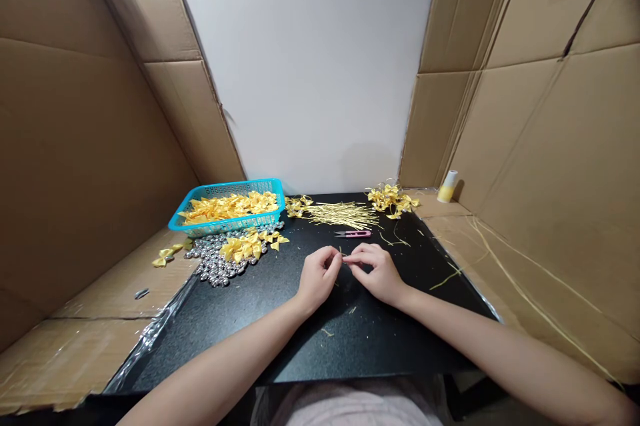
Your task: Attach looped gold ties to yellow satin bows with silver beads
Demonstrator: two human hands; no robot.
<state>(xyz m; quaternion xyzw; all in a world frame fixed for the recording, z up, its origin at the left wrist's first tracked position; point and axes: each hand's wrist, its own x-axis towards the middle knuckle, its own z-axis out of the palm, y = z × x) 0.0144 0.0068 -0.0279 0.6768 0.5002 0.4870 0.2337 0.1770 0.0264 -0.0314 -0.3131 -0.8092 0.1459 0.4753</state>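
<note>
My left hand point(321, 273) and my right hand point(377, 271) meet over the middle of the black table, fingertips pinched close together. Between them a thin gold strand point(341, 250) pokes up; most of it is hidden by the fingers. Just beyond the hands lies a pair of pink-handled thread snips point(356, 234). Further back is a loose pile of gold twist ties point(345, 215). To the left, yellow ribbon bows point(245, 247) rest on a heap of shiny silver beads point(215, 269).
A blue basket point(175, 221) of yellow bows stands at the back left. More bows with strands point(393, 199) lie at the back right, near a yellow-and-white thread cone point(447, 187). Cardboard walls point(560, 133) flank the table. Long yellow strands point(520, 286) trail down the right side.
</note>
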